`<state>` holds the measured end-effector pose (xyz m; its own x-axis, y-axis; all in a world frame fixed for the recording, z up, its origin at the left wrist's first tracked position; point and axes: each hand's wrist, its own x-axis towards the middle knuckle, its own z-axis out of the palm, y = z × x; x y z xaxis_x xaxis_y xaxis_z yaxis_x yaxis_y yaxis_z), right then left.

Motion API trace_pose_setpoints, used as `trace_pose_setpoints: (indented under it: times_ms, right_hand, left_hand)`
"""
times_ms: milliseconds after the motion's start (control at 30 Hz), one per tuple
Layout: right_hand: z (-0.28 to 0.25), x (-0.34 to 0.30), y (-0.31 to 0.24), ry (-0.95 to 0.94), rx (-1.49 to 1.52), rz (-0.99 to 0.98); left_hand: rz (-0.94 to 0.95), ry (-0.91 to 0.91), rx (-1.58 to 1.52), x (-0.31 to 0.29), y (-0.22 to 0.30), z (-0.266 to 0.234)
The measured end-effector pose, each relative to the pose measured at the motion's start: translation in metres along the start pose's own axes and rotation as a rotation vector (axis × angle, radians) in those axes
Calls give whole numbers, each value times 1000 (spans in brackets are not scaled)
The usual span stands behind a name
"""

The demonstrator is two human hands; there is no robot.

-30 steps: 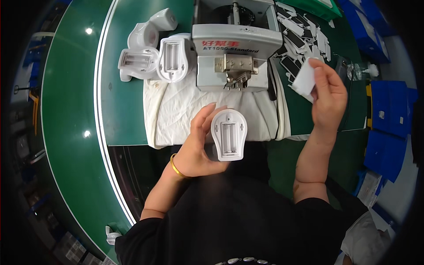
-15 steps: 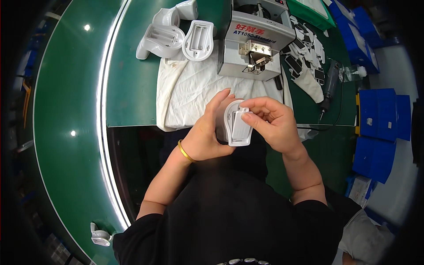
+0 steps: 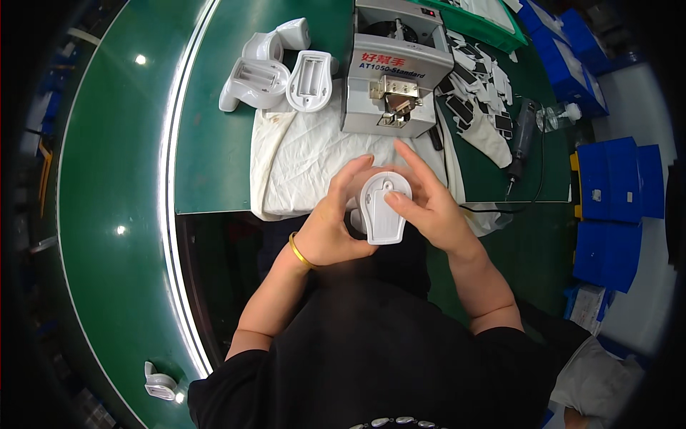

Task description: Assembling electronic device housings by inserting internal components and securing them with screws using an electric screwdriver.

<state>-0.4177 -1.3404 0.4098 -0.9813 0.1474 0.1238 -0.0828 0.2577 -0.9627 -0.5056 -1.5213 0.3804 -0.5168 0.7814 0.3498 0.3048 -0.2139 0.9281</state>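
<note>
A white plastic housing (image 3: 371,187) with a rounded top and a narrower lower end is held before my body, just off the table's near edge. My left hand (image 3: 330,223) wraps round its left side, with the thumb near the bottom; a gold bangle is on that wrist. My right hand (image 3: 431,214) grips the other side, its thumb pressing on the upper part of a white battery cover (image 3: 386,223) that lies over the compartment. The right fingers reach up behind the housing and are partly hidden.
Similar white housings (image 3: 311,82) with uncovered battery compartments stand on a white cloth (image 3: 307,154) and beside it. A grey machine (image 3: 389,79) stands behind. To the right lie piled small covers (image 3: 482,86), an electric screwdriver (image 3: 524,139) and blue bins (image 3: 607,182). Another housing (image 3: 160,383) lies far left.
The battery cover, tilted in my right fingertips before, now lies over the compartment. My right hand has shifted from pinching the cover to gripping the housing, thumb on the cover.
</note>
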Motion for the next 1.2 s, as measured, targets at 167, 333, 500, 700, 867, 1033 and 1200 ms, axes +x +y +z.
trace_pose_setpoints:
  times_ms: [167, 333, 500, 700, 867, 1033, 1200]
  right_hand:
    - [-4, -6, 3, -31, 605, 329]
    - [-5, -10, 3, -23, 596, 269]
    - [-9, -10, 7, 5, 573, 263]
    - [-23, -5, 18, -98, 469, 307]
    - [-166, 25, 39, 741, -296, 216]
    - [-268, 31, 108, 793, -885, 615]
    - [-275, 21, 110, 723, -58, 551]
  left_hand:
    - [-162, 37, -380, 4, 17, 12]
    - [-354, 116, -576, 10, 24, 13]
    - [-448, 95, -485, 20, 32, 19]
    - [-105, -129, 261, 14, 14, 24]
    - [-207, 104, 441, 10, 0, 20]
    - [-139, 97, 272, 17, -4, 30]
    - [-6, 148, 398, 9, -9, 28]
